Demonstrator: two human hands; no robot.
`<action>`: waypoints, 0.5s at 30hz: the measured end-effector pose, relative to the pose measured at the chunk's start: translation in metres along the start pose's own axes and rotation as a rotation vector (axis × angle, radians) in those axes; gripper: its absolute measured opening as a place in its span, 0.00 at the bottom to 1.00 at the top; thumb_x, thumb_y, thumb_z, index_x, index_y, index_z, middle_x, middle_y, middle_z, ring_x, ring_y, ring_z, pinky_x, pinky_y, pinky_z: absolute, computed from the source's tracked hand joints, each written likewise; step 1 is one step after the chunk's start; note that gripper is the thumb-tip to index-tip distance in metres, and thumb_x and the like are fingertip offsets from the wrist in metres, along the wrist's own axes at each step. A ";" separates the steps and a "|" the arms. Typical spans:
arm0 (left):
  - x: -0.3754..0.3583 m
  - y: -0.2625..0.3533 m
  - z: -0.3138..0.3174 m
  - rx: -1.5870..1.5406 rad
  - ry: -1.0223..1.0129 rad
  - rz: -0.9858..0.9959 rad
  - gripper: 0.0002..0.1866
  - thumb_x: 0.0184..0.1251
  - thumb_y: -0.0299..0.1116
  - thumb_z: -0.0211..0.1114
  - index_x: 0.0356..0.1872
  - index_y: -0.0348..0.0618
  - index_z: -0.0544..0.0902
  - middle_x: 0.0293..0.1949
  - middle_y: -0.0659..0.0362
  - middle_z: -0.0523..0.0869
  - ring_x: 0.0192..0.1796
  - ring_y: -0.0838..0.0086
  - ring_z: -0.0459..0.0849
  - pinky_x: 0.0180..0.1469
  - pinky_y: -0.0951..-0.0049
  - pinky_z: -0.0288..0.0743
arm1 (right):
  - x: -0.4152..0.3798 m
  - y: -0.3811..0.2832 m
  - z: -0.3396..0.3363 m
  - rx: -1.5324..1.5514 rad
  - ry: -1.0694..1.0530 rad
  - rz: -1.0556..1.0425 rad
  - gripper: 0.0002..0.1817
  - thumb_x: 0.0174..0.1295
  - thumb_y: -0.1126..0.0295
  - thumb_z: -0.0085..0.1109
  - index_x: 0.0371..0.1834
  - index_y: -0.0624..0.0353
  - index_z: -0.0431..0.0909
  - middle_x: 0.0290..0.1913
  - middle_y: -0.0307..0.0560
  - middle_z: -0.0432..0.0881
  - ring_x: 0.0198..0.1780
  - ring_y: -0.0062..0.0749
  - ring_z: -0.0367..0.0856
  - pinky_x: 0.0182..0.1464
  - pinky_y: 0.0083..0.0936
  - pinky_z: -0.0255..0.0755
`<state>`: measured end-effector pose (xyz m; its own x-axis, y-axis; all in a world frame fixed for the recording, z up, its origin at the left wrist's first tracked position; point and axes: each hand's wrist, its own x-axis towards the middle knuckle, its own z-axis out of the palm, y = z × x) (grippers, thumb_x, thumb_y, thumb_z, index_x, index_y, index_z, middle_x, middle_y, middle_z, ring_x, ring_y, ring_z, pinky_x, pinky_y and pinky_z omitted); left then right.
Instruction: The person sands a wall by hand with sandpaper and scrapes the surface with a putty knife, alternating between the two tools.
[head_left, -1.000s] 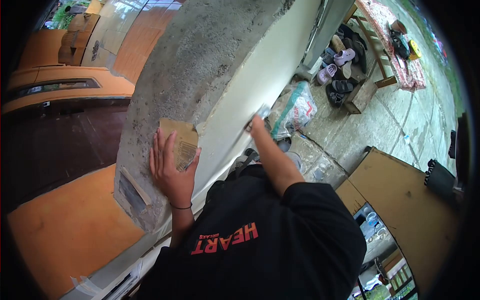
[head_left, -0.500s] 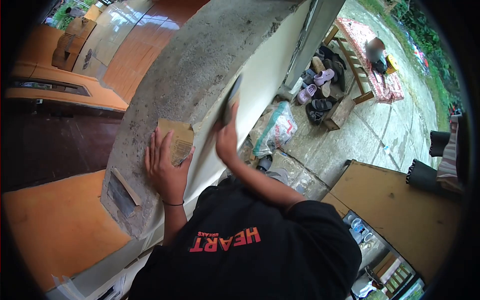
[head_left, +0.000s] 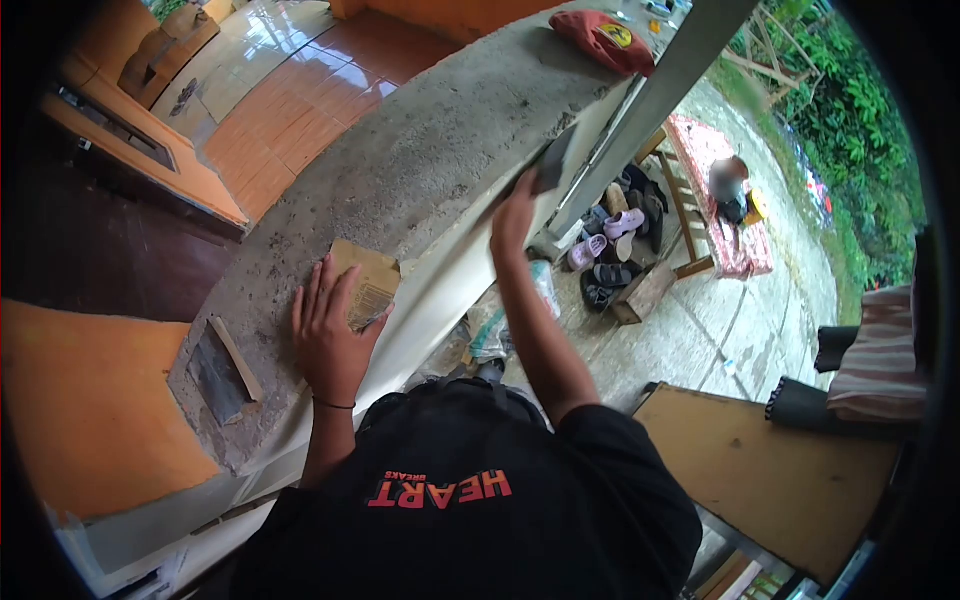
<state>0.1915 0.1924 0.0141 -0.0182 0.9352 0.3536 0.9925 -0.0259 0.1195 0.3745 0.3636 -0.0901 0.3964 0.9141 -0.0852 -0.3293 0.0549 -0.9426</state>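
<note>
My left hand (head_left: 335,340) lies with fingers spread on a brown cardboard piece (head_left: 366,275), which rests on the rough concrete ledge (head_left: 400,150). Stretched out along the white wall face (head_left: 440,295) below the ledge, my right hand (head_left: 513,225) is closed on a flat dark grey piece (head_left: 556,160). That piece is slightly blurred, and its exact kind does not show. It is held near the ledge's outer edge, close to an upright post (head_left: 665,110).
A red cloth item (head_left: 603,42) lies at the ledge's far end. A wood strip (head_left: 236,360) and a grey flat piece (head_left: 212,375) lie nearer. Beyond the wall are shoes (head_left: 610,240), a sack (head_left: 490,335), a wooden table (head_left: 770,450) and a person (head_left: 730,185) on a bench.
My right hand has moved farther along the wall with the grey piece, toward the post. My left hand stays on the cardboard. The view has shifted, bringing the red item into sight.
</note>
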 end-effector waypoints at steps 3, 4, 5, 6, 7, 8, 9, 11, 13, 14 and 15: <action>0.001 0.000 -0.003 -0.023 0.007 0.000 0.29 0.47 0.43 0.68 0.53 0.49 0.73 0.60 0.54 0.68 0.63 0.63 0.65 0.63 0.59 0.56 | -0.127 0.039 0.011 -0.342 -0.230 -0.298 0.32 0.61 0.74 0.40 0.67 0.69 0.39 0.69 0.64 0.33 0.71 0.45 0.30 0.68 0.29 0.28; 0.002 0.001 -0.003 -0.030 0.015 -0.013 0.29 0.47 0.43 0.68 0.53 0.49 0.73 0.60 0.54 0.68 0.63 0.63 0.65 0.63 0.59 0.56 | -0.151 0.029 0.010 -0.312 -0.322 -0.380 0.34 0.59 0.76 0.40 0.67 0.69 0.38 0.69 0.65 0.33 0.71 0.47 0.30 0.68 0.30 0.27; 0.002 0.000 -0.003 -0.033 0.009 -0.012 0.29 0.46 0.43 0.68 0.53 0.49 0.73 0.60 0.55 0.68 0.63 0.63 0.65 0.63 0.59 0.56 | -0.148 0.033 0.010 -0.293 -0.328 -0.360 0.34 0.60 0.73 0.41 0.67 0.69 0.37 0.69 0.65 0.33 0.71 0.48 0.29 0.68 0.31 0.26; 0.002 -0.001 -0.003 -0.034 0.001 -0.011 0.29 0.46 0.43 0.68 0.52 0.49 0.73 0.61 0.55 0.68 0.63 0.63 0.65 0.63 0.59 0.56 | -0.128 0.038 0.011 -0.290 -0.230 -0.355 0.34 0.61 0.72 0.41 0.67 0.69 0.37 0.69 0.65 0.34 0.71 0.48 0.29 0.68 0.31 0.27; 0.001 -0.001 -0.004 -0.033 -0.005 -0.022 0.29 0.46 0.43 0.68 0.52 0.49 0.73 0.61 0.55 0.68 0.63 0.63 0.65 0.63 0.59 0.56 | -0.095 0.042 0.013 -0.288 -0.130 -0.341 0.33 0.62 0.70 0.41 0.67 0.69 0.37 0.69 0.64 0.35 0.71 0.48 0.30 0.69 0.32 0.27; 0.000 0.000 -0.005 -0.031 -0.005 -0.021 0.29 0.46 0.43 0.68 0.52 0.50 0.73 0.61 0.55 0.68 0.63 0.63 0.65 0.63 0.59 0.56 | -0.056 0.038 0.009 -0.324 -0.059 -0.344 0.33 0.65 0.64 0.40 0.67 0.69 0.39 0.69 0.62 0.41 0.71 0.47 0.37 0.69 0.31 0.32; 0.001 0.000 -0.005 -0.030 -0.002 -0.018 0.29 0.46 0.42 0.68 0.52 0.50 0.73 0.61 0.55 0.68 0.63 0.64 0.65 0.63 0.59 0.56 | -0.016 0.023 0.007 -0.139 -0.010 -0.289 0.32 0.67 0.58 0.37 0.66 0.69 0.41 0.67 0.62 0.48 0.69 0.46 0.46 0.68 0.29 0.37; 0.001 0.000 -0.004 -0.041 0.005 -0.022 0.29 0.46 0.42 0.68 0.52 0.50 0.73 0.61 0.56 0.68 0.62 0.64 0.66 0.63 0.59 0.56 | 0.063 0.019 -0.007 0.105 0.031 -0.169 0.33 0.67 0.51 0.33 0.61 0.74 0.52 0.61 0.60 0.60 0.61 0.44 0.59 0.64 0.27 0.48; -0.002 -0.001 -0.003 -0.050 0.001 -0.024 0.29 0.46 0.42 0.68 0.52 0.50 0.73 0.60 0.56 0.68 0.62 0.64 0.66 0.63 0.59 0.56 | 0.080 -0.001 -0.019 0.048 0.043 -0.030 0.36 0.65 0.45 0.35 0.57 0.73 0.59 0.53 0.52 0.68 0.52 0.34 0.66 0.55 0.27 0.58; -0.001 -0.001 -0.003 -0.049 0.009 -0.016 0.29 0.46 0.42 0.68 0.52 0.50 0.73 0.60 0.56 0.68 0.62 0.64 0.66 0.63 0.59 0.56 | 0.071 0.000 -0.016 0.045 0.122 -0.045 0.34 0.65 0.45 0.34 0.54 0.72 0.63 0.48 0.50 0.71 0.46 0.31 0.68 0.51 0.26 0.61; 0.000 -0.001 -0.003 -0.046 0.020 -0.006 0.29 0.46 0.42 0.68 0.52 0.50 0.73 0.60 0.56 0.68 0.62 0.64 0.66 0.63 0.59 0.56 | 0.036 -0.004 -0.009 0.021 0.063 -0.082 0.32 0.66 0.46 0.35 0.53 0.69 0.64 0.44 0.49 0.71 0.42 0.30 0.67 0.49 0.25 0.61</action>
<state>0.1903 0.1919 0.0166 -0.0274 0.9280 0.3716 0.9858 -0.0365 0.1640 0.3974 0.3930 -0.0925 0.4754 0.8793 -0.0285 -0.3112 0.1378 -0.9403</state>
